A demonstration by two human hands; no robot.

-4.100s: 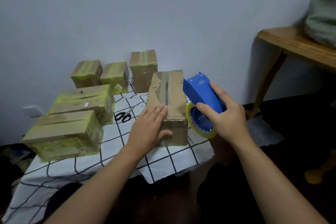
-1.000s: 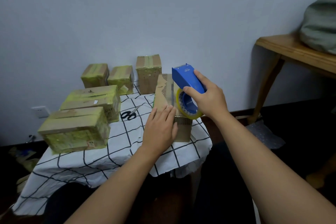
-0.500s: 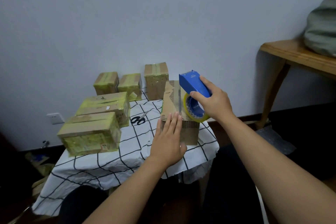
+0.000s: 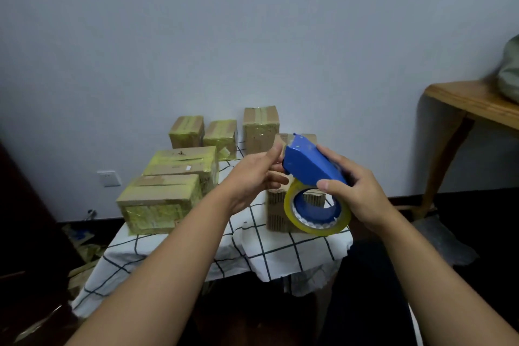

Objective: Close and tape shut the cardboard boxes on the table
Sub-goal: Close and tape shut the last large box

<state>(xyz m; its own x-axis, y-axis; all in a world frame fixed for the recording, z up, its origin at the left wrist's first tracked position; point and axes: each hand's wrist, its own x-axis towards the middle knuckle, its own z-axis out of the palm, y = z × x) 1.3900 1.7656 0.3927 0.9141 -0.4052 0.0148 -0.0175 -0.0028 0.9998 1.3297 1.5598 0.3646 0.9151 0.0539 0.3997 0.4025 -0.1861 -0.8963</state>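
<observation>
- Now, left hand (image 4: 254, 174) – fingers pinching at the tape gun (image 4: 311, 167) nose, probably the slippery tape end.
- Right hand (image 4: 358, 191) grips the gun body; light, rigid.
- Untaped box (image 4: 276, 212) – table's (image 4: 269, 255) right, behind both; stiff, hold its sides.

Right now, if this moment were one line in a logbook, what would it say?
right hand grips blue tape dispenser | left hand at dispenser's front end | both above untaped brown box | five taped boxes behind

Boxes, tools and hands, counted

Six cardboard boxes (image 4: 160, 202) on one table (image 4: 280, 255); one tape dispenser (image 4: 311, 170) with one roll of tape (image 4: 317, 226); two hands (image 4: 252, 177); one wall socket (image 4: 109, 178).
</observation>
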